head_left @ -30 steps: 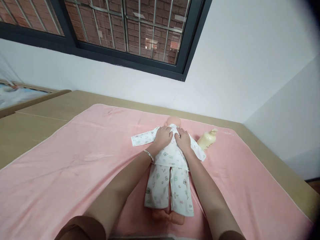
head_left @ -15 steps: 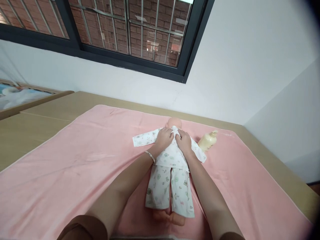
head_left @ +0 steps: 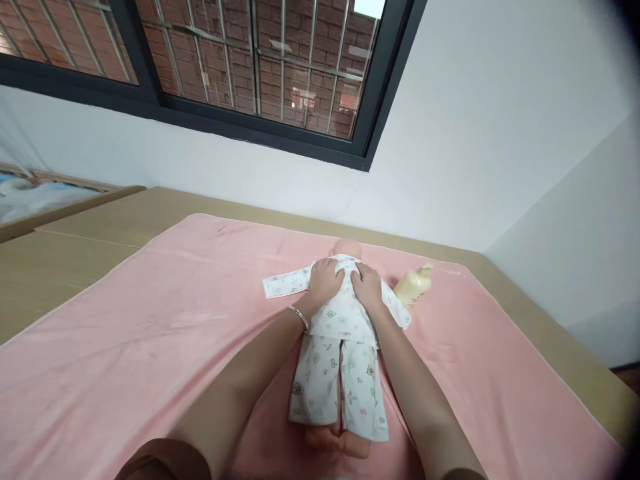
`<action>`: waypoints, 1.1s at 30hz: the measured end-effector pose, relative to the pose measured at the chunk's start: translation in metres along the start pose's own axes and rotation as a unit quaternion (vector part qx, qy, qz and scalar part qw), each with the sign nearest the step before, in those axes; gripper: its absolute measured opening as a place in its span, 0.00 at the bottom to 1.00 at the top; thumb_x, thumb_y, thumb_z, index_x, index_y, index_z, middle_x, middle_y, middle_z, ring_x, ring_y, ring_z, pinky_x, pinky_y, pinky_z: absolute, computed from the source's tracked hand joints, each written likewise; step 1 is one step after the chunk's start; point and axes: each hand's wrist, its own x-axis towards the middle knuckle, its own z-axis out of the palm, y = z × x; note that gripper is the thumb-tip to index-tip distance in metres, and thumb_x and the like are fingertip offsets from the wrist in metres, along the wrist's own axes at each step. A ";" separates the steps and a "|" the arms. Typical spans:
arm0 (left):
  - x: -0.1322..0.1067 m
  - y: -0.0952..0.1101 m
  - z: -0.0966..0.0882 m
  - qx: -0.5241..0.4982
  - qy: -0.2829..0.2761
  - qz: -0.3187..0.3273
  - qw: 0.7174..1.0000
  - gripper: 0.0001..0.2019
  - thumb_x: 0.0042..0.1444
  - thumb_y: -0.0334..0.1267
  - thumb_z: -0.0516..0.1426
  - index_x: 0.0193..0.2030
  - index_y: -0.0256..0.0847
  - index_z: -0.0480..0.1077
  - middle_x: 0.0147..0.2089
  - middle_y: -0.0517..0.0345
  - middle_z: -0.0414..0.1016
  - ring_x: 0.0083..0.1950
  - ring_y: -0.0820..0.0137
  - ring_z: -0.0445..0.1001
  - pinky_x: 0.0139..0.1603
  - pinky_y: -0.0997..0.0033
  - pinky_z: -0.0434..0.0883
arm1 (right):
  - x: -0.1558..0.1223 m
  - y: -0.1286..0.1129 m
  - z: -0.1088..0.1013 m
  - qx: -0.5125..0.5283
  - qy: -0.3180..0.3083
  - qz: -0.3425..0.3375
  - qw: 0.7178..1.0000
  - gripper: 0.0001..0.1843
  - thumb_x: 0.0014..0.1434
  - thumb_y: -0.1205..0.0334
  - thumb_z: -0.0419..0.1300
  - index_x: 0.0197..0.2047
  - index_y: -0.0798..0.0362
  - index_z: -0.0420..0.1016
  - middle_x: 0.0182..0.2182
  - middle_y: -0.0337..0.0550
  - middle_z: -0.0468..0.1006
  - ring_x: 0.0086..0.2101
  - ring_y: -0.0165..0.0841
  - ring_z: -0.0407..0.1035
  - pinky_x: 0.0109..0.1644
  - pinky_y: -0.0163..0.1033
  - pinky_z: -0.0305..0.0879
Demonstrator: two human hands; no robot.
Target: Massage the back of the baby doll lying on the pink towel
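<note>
A baby doll (head_left: 347,249) with a bald head lies stretched out on a pink blanket (head_left: 200,287). It wears a white printed top (head_left: 336,319) and matching trousers (head_left: 320,380), with its feet (head_left: 345,443) showing below the hems. My left hand (head_left: 326,279) rests on the left side of the upper top, its thumb apart from the fingers. On the other side of the upper body lies my right hand (head_left: 367,285), laid flat with the thumb toward the middle. Both sleeves spread outward. Whether the doll lies face up or face down I cannot tell.
A pale yellow pump bottle (head_left: 414,285) lies tilted to the right of the doll, close to its sleeve. The blanket covers a wooden surface (head_left: 150,217) against a white wall. Above is a dark-framed window (head_left: 270,127) with bars. At far left, a wooden-edged bed (head_left: 55,208) holds bedding.
My hands stay on the doll's upper body, and the top lies flatter around the neck. The whole view has shifted slightly.
</note>
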 end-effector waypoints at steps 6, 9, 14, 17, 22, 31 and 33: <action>-0.002 -0.003 0.000 -0.036 0.026 -0.001 0.999 0.13 0.65 0.39 0.49 0.48 0.40 0.73 0.52 0.49 0.78 0.56 0.60 0.72 0.60 0.58 0.66 | 0.002 0.000 -0.012 0.022 0.054 -0.001 0.998 0.25 0.60 0.62 0.51 0.59 0.58 0.72 0.62 0.55 0.69 0.62 0.44 0.61 0.68 0.52 0.51; -0.003 -0.004 0.001 -0.071 0.060 0.000 0.996 0.17 0.68 0.38 0.45 0.52 0.39 0.71 0.53 0.49 0.77 0.57 0.62 0.72 0.61 0.59 0.66 | 0.001 -0.001 -0.012 0.048 0.088 -0.030 0.994 0.24 0.61 0.63 0.49 0.58 0.57 0.73 0.63 0.54 0.67 0.64 0.41 0.59 0.71 0.54 0.46; -0.004 -0.006 0.001 -0.093 0.074 0.011 0.993 0.18 0.70 0.38 0.42 0.48 0.39 0.72 0.48 0.50 0.78 0.52 0.63 0.73 0.57 0.61 0.67 | -0.001 -0.005 -0.003 0.039 -0.057 -0.109 0.992 0.22 0.63 0.60 0.52 0.59 0.51 0.73 0.65 0.49 0.66 0.66 0.41 0.55 0.71 0.56 0.45; -0.003 -0.006 0.002 -0.088 0.075 0.017 0.993 0.17 0.70 0.38 0.42 0.46 0.40 0.72 0.46 0.51 0.77 0.50 0.63 0.73 0.55 0.61 0.67 | -0.001 -0.011 -0.008 0.034 -0.055 -0.105 0.992 0.22 0.63 0.61 0.52 0.58 0.52 0.74 0.64 0.50 0.67 0.66 0.40 0.57 0.71 0.56 0.45; -0.003 -0.005 0.001 -0.089 0.075 0.016 0.993 0.17 0.70 0.37 0.42 0.46 0.41 0.72 0.46 0.52 0.77 0.50 0.64 0.73 0.55 0.63 0.67 | -0.003 -0.017 -0.010 0.041 0.030 -0.085 0.995 0.25 0.61 0.64 0.52 0.60 0.55 0.71 0.66 0.52 0.64 0.66 0.41 0.56 0.71 0.54 0.46; -0.004 -0.008 0.003 -0.097 0.075 0.014 0.992 0.17 0.69 0.36 0.43 0.48 0.40 0.72 0.48 0.51 0.78 0.52 0.64 0.73 0.57 0.62 0.67 | -0.005 -0.020 -0.006 0.084 0.062 -0.063 0.993 0.22 0.59 0.66 0.51 0.54 0.53 0.75 0.57 0.48 0.75 0.59 0.36 0.66 0.72 0.51 0.45; -0.004 -0.008 0.003 -0.096 0.074 0.012 0.993 0.17 0.69 0.36 0.43 0.48 0.40 0.72 0.48 0.51 0.78 0.52 0.64 0.73 0.58 0.61 0.67 | -0.005 -0.020 -0.006 0.069 0.040 -0.050 0.996 0.23 0.59 0.65 0.51 0.56 0.54 0.74 0.60 0.50 0.72 0.61 0.39 0.64 0.71 0.52 0.46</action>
